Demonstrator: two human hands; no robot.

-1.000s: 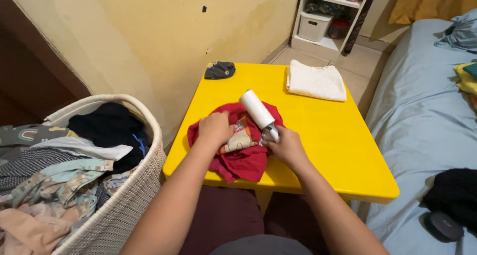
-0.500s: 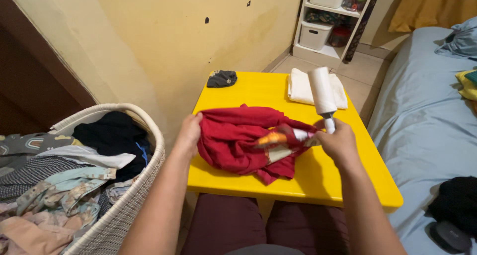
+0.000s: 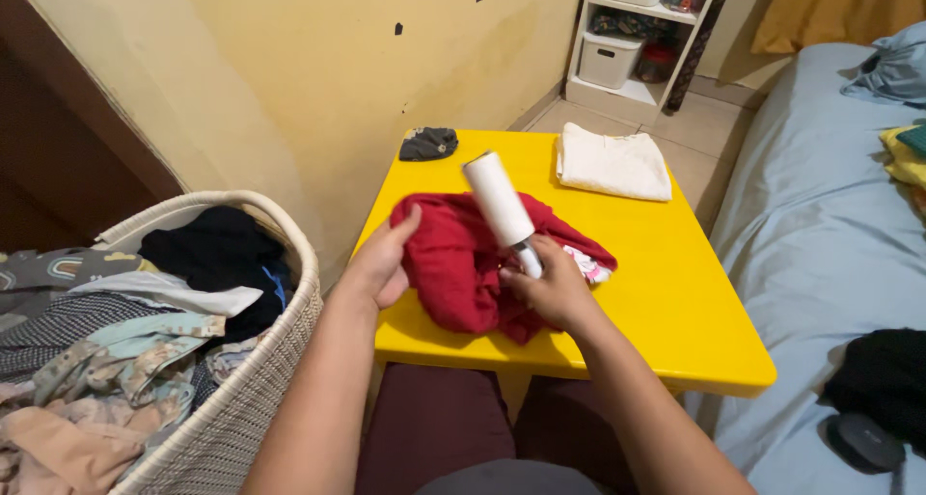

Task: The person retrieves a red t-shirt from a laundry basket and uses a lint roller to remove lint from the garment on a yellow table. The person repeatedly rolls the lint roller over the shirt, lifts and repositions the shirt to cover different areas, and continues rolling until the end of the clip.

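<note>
- On the yellow table a crumpled red garment lies toward the near left part of the top, with a bit of pale printed fabric peeking out at its right edge.
- At the table's left edge, the left hand grips the garment's left side, thumb on top of the cloth and fingers curled under it.
- Over the garment, the right hand is closed around the handle of a lint roller; the white roll points up and away from the person, tilted toward the wall, and I cannot tell whether it touches the cloth.
- Toward the table's far right corner a folded white cloth lies flat, well apart from the red garment.
- At the table's far left corner sits a small dark grey item, bunched up.
- Left of the table stands a woven white laundry basket, heaped with mixed clothes: a black piece on top at the back, patterned pale ones nearer.
- Right of the table runs a bed with a light blue sheet; a black garment rests on its near part.
- Beyond the table, against the wall, a white shelf unit holds a white storage bin.
</note>
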